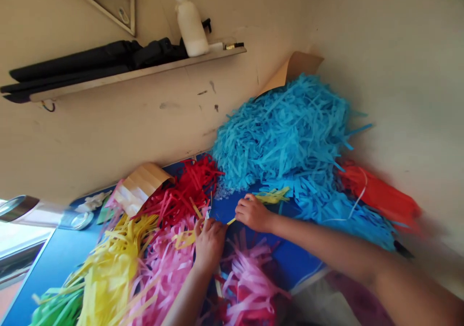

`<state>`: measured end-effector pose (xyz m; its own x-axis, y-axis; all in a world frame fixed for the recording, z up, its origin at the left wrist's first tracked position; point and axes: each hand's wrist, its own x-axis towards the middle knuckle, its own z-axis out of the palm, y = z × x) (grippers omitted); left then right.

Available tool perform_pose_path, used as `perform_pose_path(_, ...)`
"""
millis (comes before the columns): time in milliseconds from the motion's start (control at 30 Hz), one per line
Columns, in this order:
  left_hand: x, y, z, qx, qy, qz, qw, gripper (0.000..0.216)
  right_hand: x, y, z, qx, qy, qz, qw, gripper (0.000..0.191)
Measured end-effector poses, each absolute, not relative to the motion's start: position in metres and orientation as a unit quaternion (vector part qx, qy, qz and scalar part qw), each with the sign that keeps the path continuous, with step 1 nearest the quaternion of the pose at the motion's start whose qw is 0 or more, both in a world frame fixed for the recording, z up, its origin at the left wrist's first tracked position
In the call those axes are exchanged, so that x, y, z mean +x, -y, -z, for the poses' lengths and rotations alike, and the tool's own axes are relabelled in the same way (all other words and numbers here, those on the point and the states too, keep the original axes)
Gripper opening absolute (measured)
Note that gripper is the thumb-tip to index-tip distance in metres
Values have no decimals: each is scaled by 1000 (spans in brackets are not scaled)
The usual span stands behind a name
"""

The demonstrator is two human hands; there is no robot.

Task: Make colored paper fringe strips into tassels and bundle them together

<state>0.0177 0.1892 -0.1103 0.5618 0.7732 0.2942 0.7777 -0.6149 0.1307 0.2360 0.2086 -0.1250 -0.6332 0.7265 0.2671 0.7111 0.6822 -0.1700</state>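
Note:
My left hand (pixel 208 244) and my right hand (pixel 253 214) are close together above the blue table, both with fingers pinched. A thin twisted yellow paper strip (pixel 231 221) runs between them. Yellow fringed ends stick out past my right hand (pixel 275 195), and looser yellow paper (pixel 184 239) shows beside my left hand. Under and left of my left hand lies pink fringed paper (pixel 166 263). Another pink bundle (pixel 246 282) rests in front, below my hands. Red paper strips (pixel 184 183) lie just beyond my left hand.
A big heap of light blue shredded paper (pixel 282 133) fills the back corner, with an orange-red bundle (pixel 380 195) to its right. Yellow (pixel 108 282) and green fringes (pixel 60 306) lie at left, near a tape roll (pixel 18 207). A wall shelf (pixel 145 77) holds a white bottle (pixel 192 29).

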Motion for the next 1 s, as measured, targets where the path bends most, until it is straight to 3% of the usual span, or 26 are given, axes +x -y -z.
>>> perform_pose_path(267,-1,-194,131,-848,487,193,-73,22,272,-223,133,-496,839,-145,169,8)
perform_pose_path(700,23,-203,108,-839,532,102,-43,21,252,-238,107,-576,795,-173,78,14)
perform_pose_path(800,22,-204,103,-877,471,85,-37,23,252,-236,102,-555,815,-149,74,6)
perform_pose_path(900,22,-201,102,-902,424,75,-31,38,251,-233,99,-473,869,-128,73,12)
perform_pose_path(1000,24,-200,101,-910,407,77,-18,35,245,-231,100,-376,917,-116,60,12)
